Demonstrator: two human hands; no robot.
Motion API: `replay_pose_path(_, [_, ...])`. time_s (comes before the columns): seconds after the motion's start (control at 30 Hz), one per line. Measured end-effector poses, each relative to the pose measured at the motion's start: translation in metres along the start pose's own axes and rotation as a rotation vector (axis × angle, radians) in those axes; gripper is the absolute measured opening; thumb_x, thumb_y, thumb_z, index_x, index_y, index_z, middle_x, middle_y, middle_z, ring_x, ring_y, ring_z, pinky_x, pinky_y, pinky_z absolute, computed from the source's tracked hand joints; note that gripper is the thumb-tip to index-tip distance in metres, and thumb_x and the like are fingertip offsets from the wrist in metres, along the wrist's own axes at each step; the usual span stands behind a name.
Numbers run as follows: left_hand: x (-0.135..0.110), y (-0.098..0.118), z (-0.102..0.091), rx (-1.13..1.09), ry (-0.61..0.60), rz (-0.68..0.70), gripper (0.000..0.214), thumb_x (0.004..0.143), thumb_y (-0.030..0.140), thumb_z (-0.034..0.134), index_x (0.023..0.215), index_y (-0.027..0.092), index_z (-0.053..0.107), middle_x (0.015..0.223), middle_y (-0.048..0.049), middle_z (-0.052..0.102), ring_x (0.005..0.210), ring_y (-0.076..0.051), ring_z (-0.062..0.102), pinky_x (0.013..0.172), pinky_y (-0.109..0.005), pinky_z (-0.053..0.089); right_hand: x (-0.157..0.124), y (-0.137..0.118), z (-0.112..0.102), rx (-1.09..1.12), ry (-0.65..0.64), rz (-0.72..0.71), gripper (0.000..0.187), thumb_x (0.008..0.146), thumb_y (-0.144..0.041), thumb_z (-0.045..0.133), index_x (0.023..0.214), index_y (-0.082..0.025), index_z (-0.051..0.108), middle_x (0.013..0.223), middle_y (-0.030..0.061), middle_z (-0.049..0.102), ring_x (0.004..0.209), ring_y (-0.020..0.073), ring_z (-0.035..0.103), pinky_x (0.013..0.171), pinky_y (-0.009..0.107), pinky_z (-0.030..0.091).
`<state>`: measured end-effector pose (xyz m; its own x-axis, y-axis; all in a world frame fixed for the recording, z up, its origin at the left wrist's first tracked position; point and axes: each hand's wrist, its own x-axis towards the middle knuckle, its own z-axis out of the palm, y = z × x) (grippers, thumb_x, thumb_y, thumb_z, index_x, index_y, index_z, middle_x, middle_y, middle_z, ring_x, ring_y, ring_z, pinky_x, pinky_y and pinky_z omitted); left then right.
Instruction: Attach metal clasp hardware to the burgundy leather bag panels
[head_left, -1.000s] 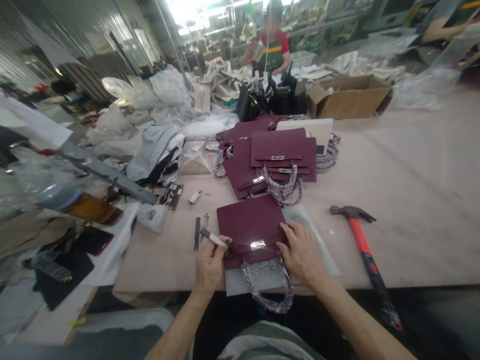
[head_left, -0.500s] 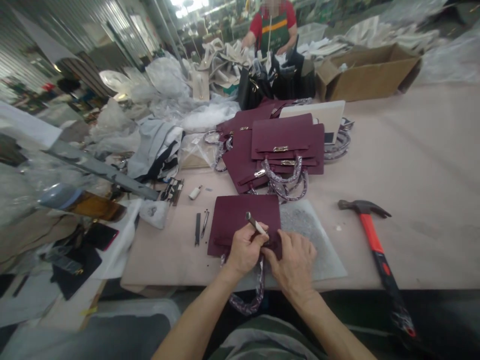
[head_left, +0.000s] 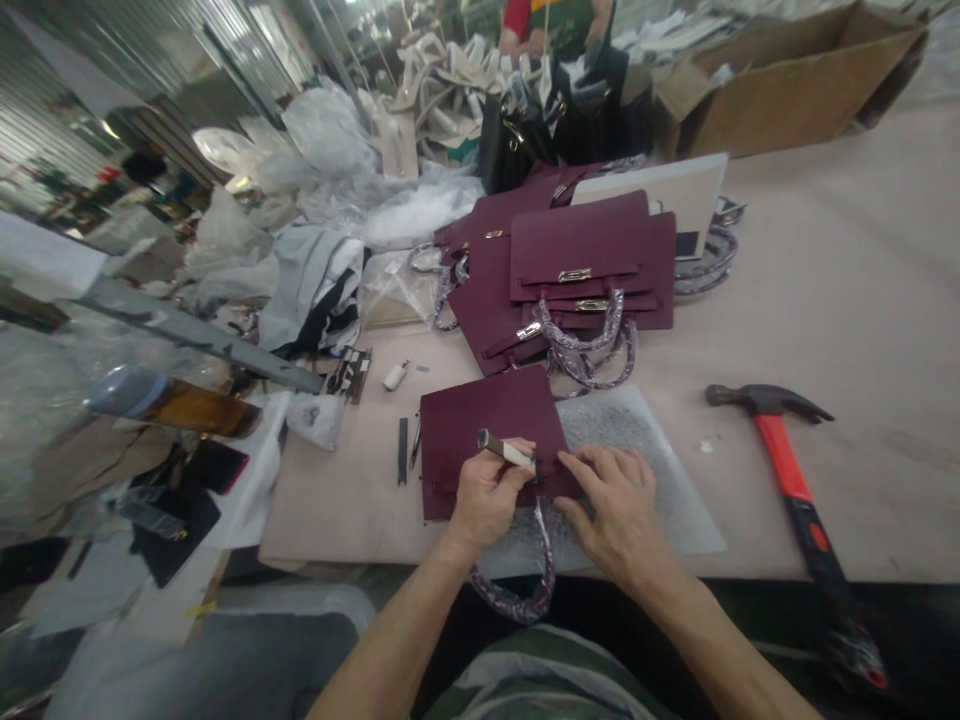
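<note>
Through the head camera I am watching my left hand [head_left: 484, 505] gripping a short hand tool [head_left: 491, 441], its dark end pointing up and away and its pale lower part sitting between thumb and fingers over a burgundy handbag [head_left: 484, 410]. The handbag is lying flat near the table's [head_left: 862, 320] front edge, partly on a translucent sheet [head_left: 637, 430], and its plastic-wrapped handle [head_left: 531, 606] is hanging over that edge. My right hand [head_left: 619, 500] is resting loosely open, index finger and thumb reaching the handbag's right side. I am seeing a claw hammer [head_left: 780, 450] lying well off to the right, its grip jutting past the edge, while more burgundy handbags [head_left: 581, 240] are lying piled just beyond the one I am handling.
</note>
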<state>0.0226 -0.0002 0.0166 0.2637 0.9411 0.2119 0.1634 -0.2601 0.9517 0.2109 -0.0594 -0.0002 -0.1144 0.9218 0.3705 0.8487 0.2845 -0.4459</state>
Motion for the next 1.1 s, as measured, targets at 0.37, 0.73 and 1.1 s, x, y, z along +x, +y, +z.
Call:
replay_pose_path(0.37, [0.005, 0.0, 0.005, 0.001, 0.069, -0.08, 0.016, 0.091, 0.017, 0.064, 0.103, 0.016, 0.074, 0.109, -0.0079, 0.074, 0.103, -0.023, 0.069, 0.096, -0.034, 0.054, 0.0, 0.005, 0.002, 0.042, -0.004, -0.012, 0.024, 0.098, -0.028, 0.054, 0.119, -0.022, 0.064, 0.122, 0.0118, 0.057, 0.114, 0.0342, 0.049, 0.107, 0.063, 0.028])
replay_pose_path(0.73, [0.006, 0.003, 0.009, 0.088, 0.065, -0.062, 0.019, 0.091, 0.016, 0.063, 0.107, 0.016, 0.074, 0.106, -0.007, 0.075, 0.098, -0.021, 0.071, 0.09, -0.031, 0.057, 0.003, 0.0, -0.001, 0.054, -0.017, 0.014, 0.022, 0.097, -0.026, 0.053, 0.117, -0.021, 0.062, 0.122, 0.0123, 0.056, 0.112, 0.0349, 0.048, 0.106, 0.066, 0.028])
replay_pose_path(1.1, [0.007, 0.002, 0.01, 0.154, 0.037, 0.016, 0.019, 0.09, 0.013, 0.06, 0.104, 0.016, 0.073, 0.103, -0.0067, 0.075, 0.097, -0.021, 0.071, 0.09, -0.031, 0.056, 0.003, 0.0, -0.001, 0.048, -0.002, 0.002, 0.023, 0.097, -0.024, 0.054, 0.118, -0.021, 0.062, 0.121, 0.0121, 0.055, 0.112, 0.0349, 0.048, 0.106, 0.066, 0.029])
